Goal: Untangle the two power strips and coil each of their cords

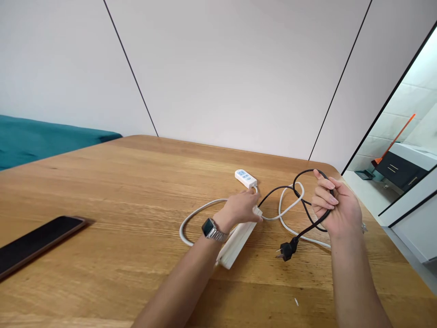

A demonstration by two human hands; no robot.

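1. The black power cord (309, 214) is gripped in the curled right hand (336, 205), its plug (287, 250) dangling at 7 o'clock.
2. The white power strip (237, 239) is touched by the left hand (242, 207), fingers half closed over its far end.
3. A smaller strip (245, 178) is seen at 12 o'clock.

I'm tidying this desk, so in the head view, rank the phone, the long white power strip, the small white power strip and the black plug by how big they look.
1. phone, though nearer the camera
2. long white power strip, partly under the left hand
3. small white power strip, though farthest away
4. black plug
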